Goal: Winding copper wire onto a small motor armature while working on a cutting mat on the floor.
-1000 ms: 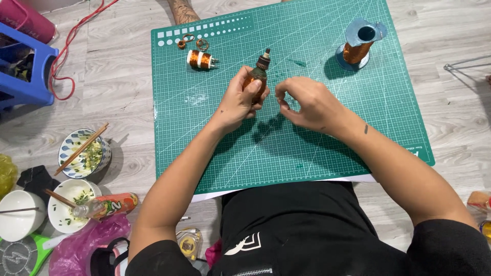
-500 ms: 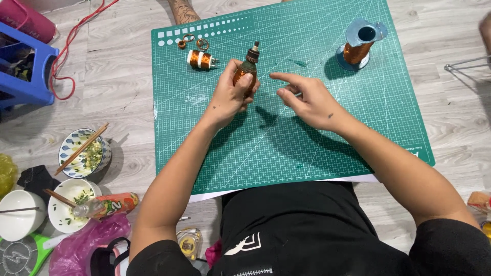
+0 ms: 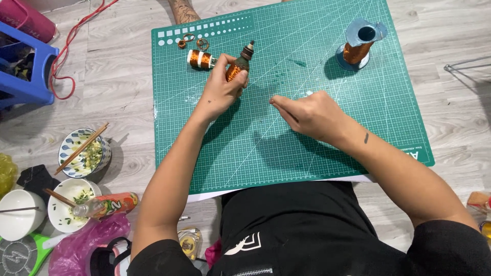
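I see my left hand point(image 3: 222, 89) closed around a small coil point(image 3: 236, 66) wound with copper wire, holding it just above the green cutting mat point(image 3: 317, 168). The coil's long axis runs from about 7 o'clock at my palm up to 1 o'clock, where its dark tip pokes free of my fingers.

My right hand point(image 3: 312, 115) rests low on the mat, at about 4 o'clock from the coil and well apart from it. Its fingertips point(image 3: 276, 102) are pinched narrow and point toward 10 o'clock, back at the coil. I cannot tell whether a strand of wire sits in that pinch; it is too fine to show.

So the coil lies up and to the left of the right hand's pinch, and the left hand is the nearer one, already gripping it.

A second wound coil point(image 3: 199, 59) lies on the mat just beside my left hand at 10 o'clock, its axis running 9 to 3. A few small rings point(image 3: 194, 41) sit beyond it at 12 o'clock. The big spool of copper wire point(image 3: 358, 48) stands upright at 2 o'clock from the right hand, well apart from both hands.
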